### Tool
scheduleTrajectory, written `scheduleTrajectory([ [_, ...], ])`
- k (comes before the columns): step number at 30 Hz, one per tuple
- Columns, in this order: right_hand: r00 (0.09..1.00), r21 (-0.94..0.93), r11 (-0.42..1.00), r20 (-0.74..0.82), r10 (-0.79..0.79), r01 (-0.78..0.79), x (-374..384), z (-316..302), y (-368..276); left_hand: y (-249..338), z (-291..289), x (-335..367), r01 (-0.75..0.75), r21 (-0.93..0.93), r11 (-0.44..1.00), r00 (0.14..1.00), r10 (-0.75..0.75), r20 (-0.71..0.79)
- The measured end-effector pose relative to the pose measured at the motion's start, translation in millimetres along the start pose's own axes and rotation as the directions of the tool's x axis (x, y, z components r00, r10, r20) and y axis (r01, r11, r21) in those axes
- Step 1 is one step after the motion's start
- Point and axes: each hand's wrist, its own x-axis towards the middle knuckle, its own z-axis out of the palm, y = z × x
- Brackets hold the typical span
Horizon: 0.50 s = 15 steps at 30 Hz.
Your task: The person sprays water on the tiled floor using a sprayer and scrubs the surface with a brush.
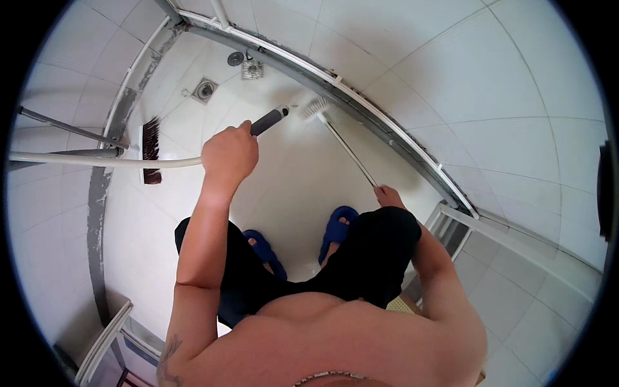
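My left hand (231,155) is closed around a dark grey hose nozzle (269,120). A pale hose (155,162) trails from that fist toward the left. The nozzle points at the white bristles of a scrub brush (315,109), with a small gap between them. My right hand (389,197), near my knee, grips the end of the brush's thin metal handle (351,155). The bristles meet the white floor along the base of the far right wall and look slightly blurred. Part of my right hand's fingers is hidden.
A broom (151,138) with dark bristles stands by the left wall. A square floor drain (204,91), a metal grate (252,69) and a dark round cover (235,59) are at the far end. Grey-and-white rails (387,126) border the floor. My feet wear blue slippers (338,222).
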Motion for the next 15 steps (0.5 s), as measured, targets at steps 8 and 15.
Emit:
scheduleTrajectory([
  [8,0.993,0.042,0.998,-0.112,0.043,-0.039,7.3,8.2,8.2,12.2,-7.2,5.6,-0.114,-0.007,0.993,0.992,0.113,-0.059],
  [15,0.964,0.021,0.98,-0.182,0.196,-0.196,-73.9,-17.1,73.0,32.5,-35.3,20.0,-0.316,-0.058,0.947,0.948,0.313,-0.056],
])
